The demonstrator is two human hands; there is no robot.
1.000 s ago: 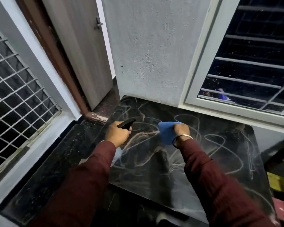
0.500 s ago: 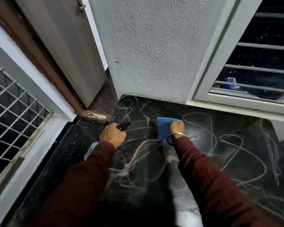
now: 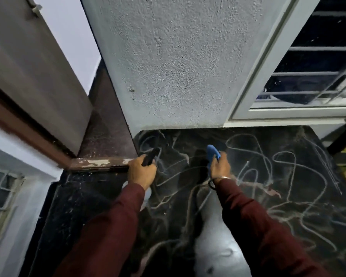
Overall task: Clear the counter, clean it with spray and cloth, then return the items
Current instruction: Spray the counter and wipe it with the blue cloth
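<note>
Gripping a black-nozzled spray bottle point(image 3: 151, 156), the left hand point(image 3: 141, 171) is wrapped tight around its neck, with the nozzle pointing forward over the black, pale-veined stone counter point(image 3: 268, 176). Most of the bottle's body is hidden under the hand and the dark red sleeve point(image 3: 112, 226). The right hand point(image 3: 220, 164) pinches a small blue cleaning cloth point(image 3: 213, 154), bunched and standing on edge rather than spread flat; whether its lower edge touches the counter cannot be told. A thin metal bangle point(image 3: 218, 179) sits at that wrist. No loose items show on the visible stone, so the job looks to be in its cleaning step, near the far edge by the rough white plastered wall point(image 3: 178, 66).

Several things could go wrong from here. A bunched cloth meets little of the surface, so strokes may leave streaks or miss patches among the pale veins, which make residue hard to read. With the nozzle close to the wall and to the chipped brown door sill point(image 3: 100, 162), a squeeze could wet plaster or wood instead of stone. A shiny patch point(image 3: 218, 246) near the front edge may be wet; a sleeve dragged through it would smear it. The pinch on the cloth is light, so a firm push could pull it free.
</note>
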